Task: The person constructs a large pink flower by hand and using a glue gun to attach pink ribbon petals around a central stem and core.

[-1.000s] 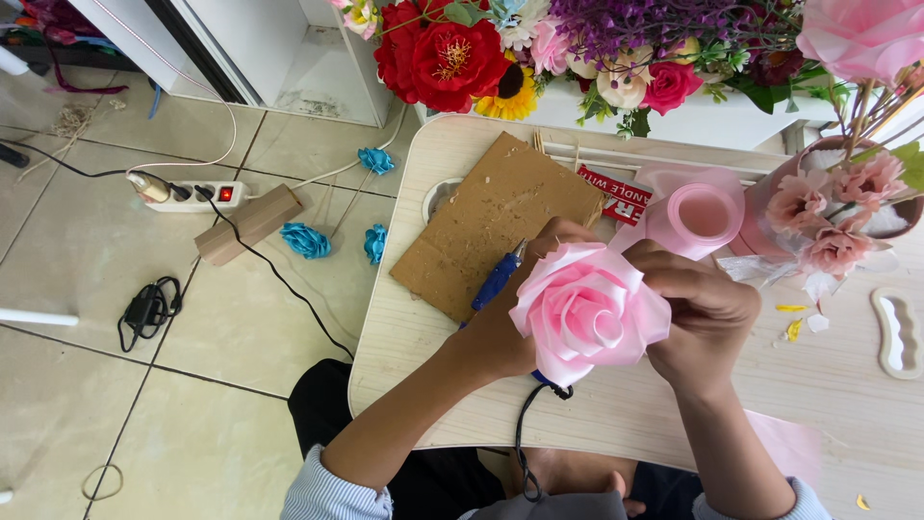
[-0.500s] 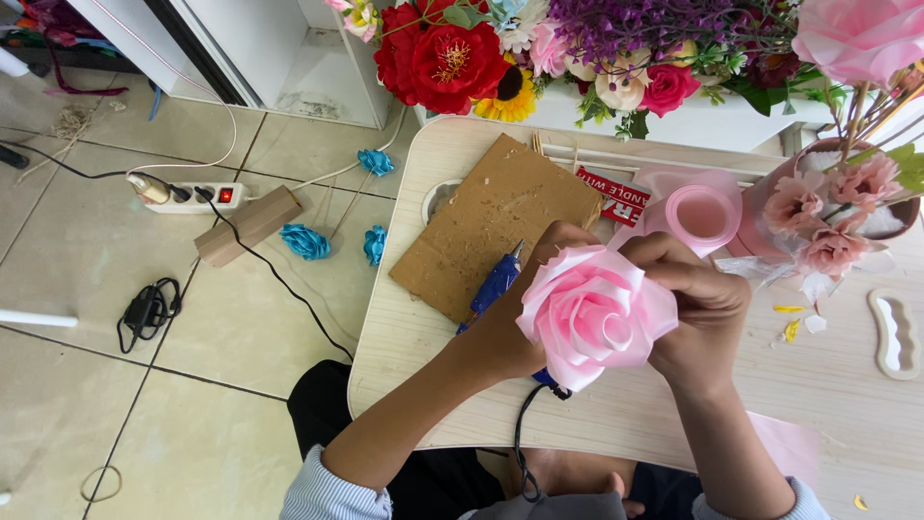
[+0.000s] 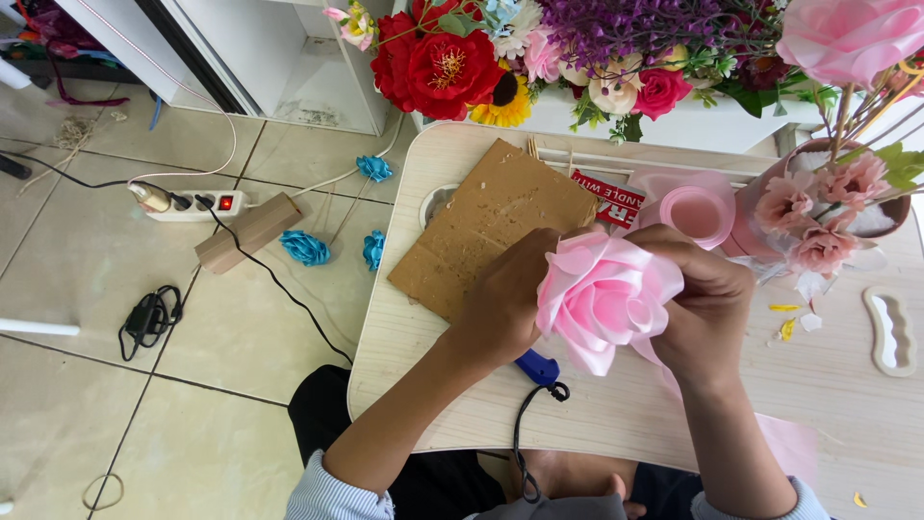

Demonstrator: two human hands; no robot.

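Both hands are closed around a pink ribbon rose (image 3: 608, 299), which is held above the light wooden table (image 3: 847, 385). The left hand (image 3: 502, 308) wraps the bloom's left side and underside, fingers curled against the outer petals. The right hand (image 3: 707, 308) closes over its right side, fingers bent inward and pressed onto the petals; the fingertips are hidden behind the bloom.

Directly below the left hand, the blue handle of a glue gun (image 3: 537, 367) protrudes, with its black cord (image 3: 523, 433) running down off the table edge. Whether the left hand also grips this tool cannot be told.

Just beyond the left hand lies a brown cardboard sheet (image 3: 486, 226) flat on the table. Just beyond the right hand stands a roll of pink ribbon (image 3: 695, 210). To the right of the right hand sits a pot of pale pink flowers (image 3: 818, 221). Farther out, along the table's far edge, is a bank of red, yellow and purple artificial flowers (image 3: 539, 58). Left of the table, on the tiled floor, lie a white power strip (image 3: 192, 202) and blue ribbon roses (image 3: 306, 247).
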